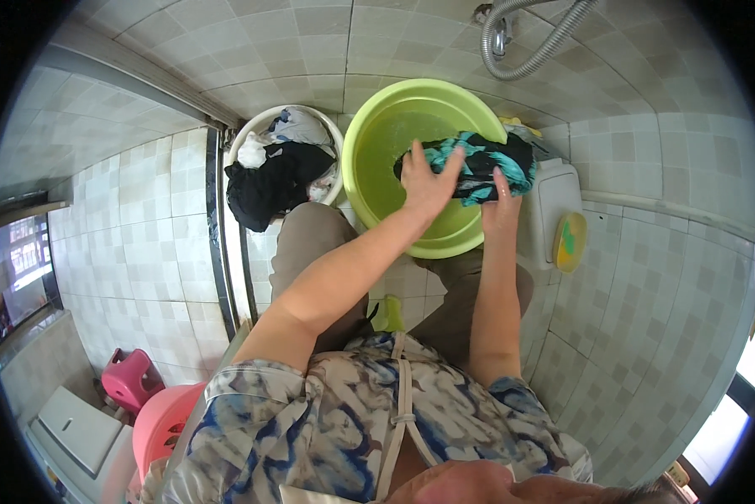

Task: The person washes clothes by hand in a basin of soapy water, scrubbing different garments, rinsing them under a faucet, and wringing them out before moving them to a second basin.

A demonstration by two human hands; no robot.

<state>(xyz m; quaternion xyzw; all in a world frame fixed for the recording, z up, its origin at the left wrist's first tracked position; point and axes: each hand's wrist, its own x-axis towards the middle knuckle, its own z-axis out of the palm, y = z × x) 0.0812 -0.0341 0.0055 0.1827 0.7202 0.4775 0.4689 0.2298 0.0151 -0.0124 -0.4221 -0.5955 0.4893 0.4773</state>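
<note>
A bunched black and turquoise patterned cloth point(478, 160) is held over the right part of a yellow-green basin point(359, 202) with water in it. My left hand point(430, 178) grips the cloth's left end, its fingers bent over the top. On the nearer right side, my right hand point(501, 208) holds the cloth with a finger or thumb pressed on its front; the other fingers are hidden underneath. The cloth's right end reaches past the basin rim. Its exact kind of garment cannot be made out in the bundle.
Left of the basin stands a white tub point(337, 181) with black and light clothes point(281, 181). To the right, a yellow-green soap dish point(570, 242) sits by a white box-like fixture point(554, 197). A metal hose point(520, 71) hangs at the back wall. A pink stool point(131, 380) stands lower left.
</note>
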